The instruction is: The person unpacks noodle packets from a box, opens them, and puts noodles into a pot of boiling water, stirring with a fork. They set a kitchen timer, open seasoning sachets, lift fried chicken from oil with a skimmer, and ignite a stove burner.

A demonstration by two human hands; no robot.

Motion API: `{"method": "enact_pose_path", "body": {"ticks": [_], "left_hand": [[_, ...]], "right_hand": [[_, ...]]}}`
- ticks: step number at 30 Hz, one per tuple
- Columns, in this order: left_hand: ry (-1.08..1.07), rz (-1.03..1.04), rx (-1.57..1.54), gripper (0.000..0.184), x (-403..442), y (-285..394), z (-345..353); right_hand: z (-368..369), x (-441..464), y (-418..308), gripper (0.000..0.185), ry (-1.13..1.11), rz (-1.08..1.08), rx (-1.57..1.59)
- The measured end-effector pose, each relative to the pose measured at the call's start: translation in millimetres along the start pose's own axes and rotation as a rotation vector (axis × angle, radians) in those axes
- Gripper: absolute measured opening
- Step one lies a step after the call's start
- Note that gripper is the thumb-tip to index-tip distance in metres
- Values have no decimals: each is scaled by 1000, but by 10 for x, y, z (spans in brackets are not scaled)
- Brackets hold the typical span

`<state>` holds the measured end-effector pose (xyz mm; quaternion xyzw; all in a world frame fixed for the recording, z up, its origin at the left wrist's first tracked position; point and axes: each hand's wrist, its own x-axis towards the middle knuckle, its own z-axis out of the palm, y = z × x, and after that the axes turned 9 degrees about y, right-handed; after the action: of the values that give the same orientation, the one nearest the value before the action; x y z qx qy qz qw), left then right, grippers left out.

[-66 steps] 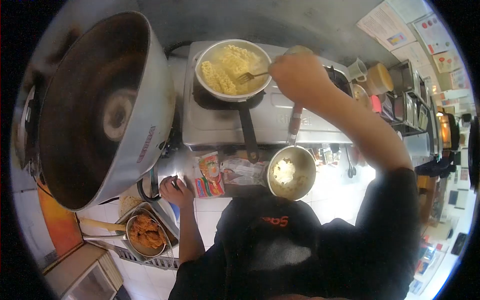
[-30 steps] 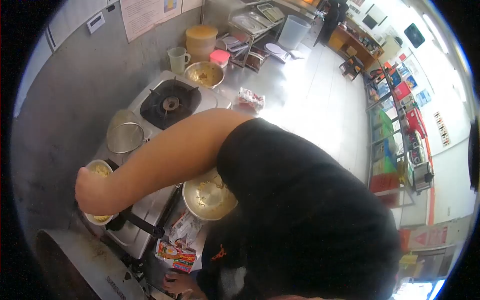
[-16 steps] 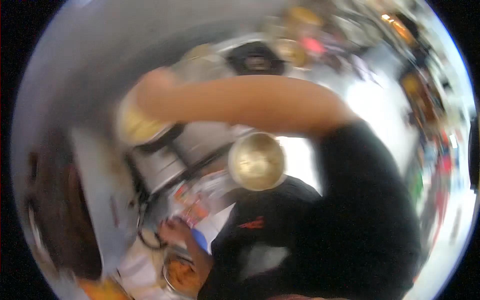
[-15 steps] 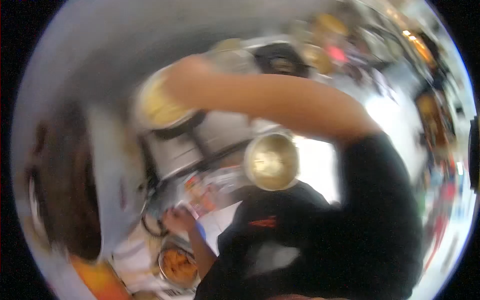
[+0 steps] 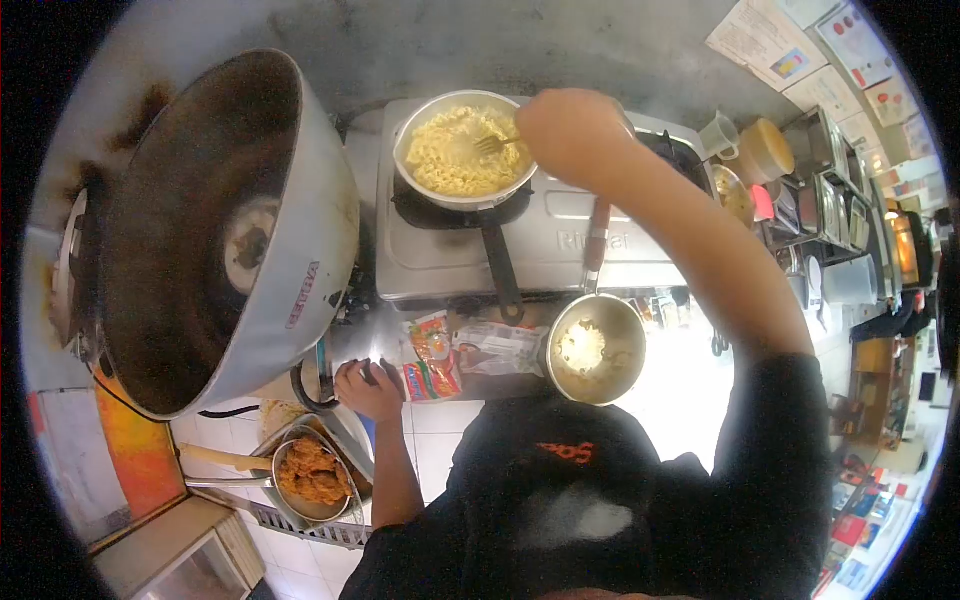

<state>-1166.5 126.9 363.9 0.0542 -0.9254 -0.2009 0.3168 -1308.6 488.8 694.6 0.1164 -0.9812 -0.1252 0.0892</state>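
Yellow noodles [image 5: 455, 165] lie spread in a pan [image 5: 470, 203] on the left burner of the stove. My right hand [image 5: 572, 135] is closed on a fork [image 5: 492, 145], whose tines touch the noodles. Down by the counter edge my left hand [image 5: 370, 388] has its fingers bent around something dark that I cannot make out. Just right of that hand lies a red and green packet [image 5: 431, 358], with a clear wrapper [image 5: 498, 348] beside it. A saucepan [image 5: 625, 350] with pale bits inside stands at the counter edge near my apron.
A very large pot [image 5: 325, 220] lies tilted on the left, its mouth facing me. Below it a pan of reddish-brown food [image 5: 313, 470] rests on a tray. The stove [image 5: 560, 245] also has a right burner; a jug [image 5: 718, 135] and metal racks stand beyond.
The view swung right and came back. The noodles, in clumps before, are now looser and spread across the pan. My right hand still holds the fork there; my left hand stays near the packet.
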Motion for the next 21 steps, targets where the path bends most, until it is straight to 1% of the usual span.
{"method": "enact_pose_path", "body": {"ticks": [2,3,5,6,8,11,14,15,18,20,21], "left_hand": [[22,38,-22,23,6,2,-15],[23,33,-18,23,36,34,-44],[45,62,-39,21,102,132,-109],[46,61,-40,21,111,149,-117],[42,33,-54,20,118,170,-130],[32,17,-29,20,143,218,-156],[9,-6,-42,20,58,73,-72],[10,-10,-41,20,55,80,-79],[26,-27,-59,19,87,129,-100],[0,-46,-47,20,107,150,-121],[6,-49,-50,20,98,126,-105]], "right_hand": [[-93,9,97,17,27,55,-23],[-93,18,126,17,27,49,-22],[-105,36,164,17,173,35,-34],[-69,34,121,17,175,34,-35],[67,19,-9,16,52,28,-59],[87,88,21,17,69,14,-108],[-221,107,37,17,84,52,-145],[-188,119,77,17,84,48,-146],[84,183,207,18,115,64,-159],[348,189,223,16,-6,155,28],[493,216,305,16,-1,153,24]]}}
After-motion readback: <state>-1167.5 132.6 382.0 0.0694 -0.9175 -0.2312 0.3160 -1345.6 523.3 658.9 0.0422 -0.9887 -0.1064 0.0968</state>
